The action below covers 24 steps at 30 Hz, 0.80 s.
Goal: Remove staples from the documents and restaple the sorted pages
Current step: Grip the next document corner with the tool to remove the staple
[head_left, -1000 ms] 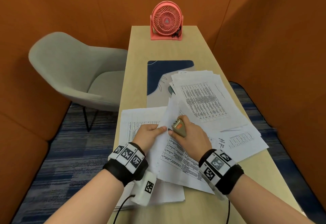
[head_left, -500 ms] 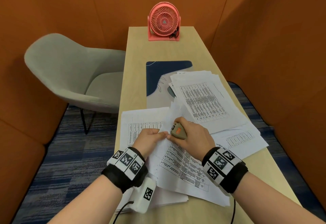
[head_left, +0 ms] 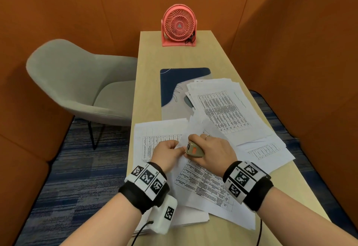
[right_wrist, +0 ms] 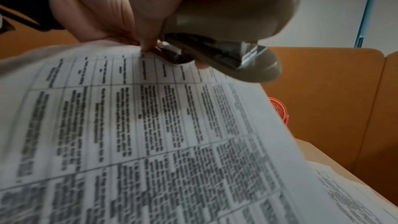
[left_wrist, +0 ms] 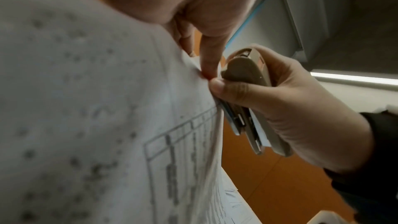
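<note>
While the left hand (head_left: 168, 152) is pinching the document's (head_left: 201, 183) corner, the right hand (head_left: 215, 152) is gripping the stapler (head_left: 193, 150). Other papers (head_left: 228, 110) are lying on the table (head_left: 151, 75).

Almost nothing is proving readable. The white printed sheets (head_left: 222, 114) lying across the pale wooden table (head_left: 151, 71) are showing ruled tables of dense black type, but it is blurring too small to make out in all three views. The black-and-white square code markers on the left wristband (head_left: 147, 178) and right wristband (head_left: 242, 178) are carrying tiny edge characters that are staying illegible. The round coral-pink desk fan (head_left: 179, 26) is showing only a small triangle emblem at its hub.
</note>
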Motion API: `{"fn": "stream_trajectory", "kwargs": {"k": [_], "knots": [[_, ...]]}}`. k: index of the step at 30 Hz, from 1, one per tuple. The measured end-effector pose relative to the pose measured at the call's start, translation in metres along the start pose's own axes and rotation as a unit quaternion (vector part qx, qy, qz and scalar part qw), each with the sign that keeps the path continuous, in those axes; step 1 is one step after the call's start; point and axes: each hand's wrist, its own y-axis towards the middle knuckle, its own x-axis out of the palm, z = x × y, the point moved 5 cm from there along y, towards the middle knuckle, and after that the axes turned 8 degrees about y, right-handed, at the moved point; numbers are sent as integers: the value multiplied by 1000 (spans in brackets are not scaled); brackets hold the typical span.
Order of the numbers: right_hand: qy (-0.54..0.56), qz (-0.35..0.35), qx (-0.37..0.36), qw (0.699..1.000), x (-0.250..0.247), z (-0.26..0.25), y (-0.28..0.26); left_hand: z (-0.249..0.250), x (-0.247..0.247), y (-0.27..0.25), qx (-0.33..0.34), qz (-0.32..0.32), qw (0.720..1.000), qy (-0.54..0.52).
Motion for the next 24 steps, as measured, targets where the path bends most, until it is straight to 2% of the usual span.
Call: {"fn": "stream_trajectory", "kwargs": {"k": [5,7,9,11,13,15,19,24], "knots": [[-46,57,-66,995,0,-5,-6,-9,2,0,-47,18,998,-38],[-49,64,-70,994,1,-6,-7,-10,2,-1,-57,19,997,-50],[-21,59,-34,997,0,-6,-7,-7,1,-3,-48,15,997,-65],[25,49,38,998,-2,-2,-5,0,-1,-8,-25,0,997,-77],[108,0,140,984,0,6,-5,6,-3,-13,-4,-19,997,-74],[180,-17,199,963,4,13,-5,8,-3,-15,7,-35,997,-75],[295,-16,252,921,15,25,-7,4,0,-16,16,-27,998,-57],[384,-42,278,879,19,29,-7,-3,3,-11,38,-5,999,-12]]}}
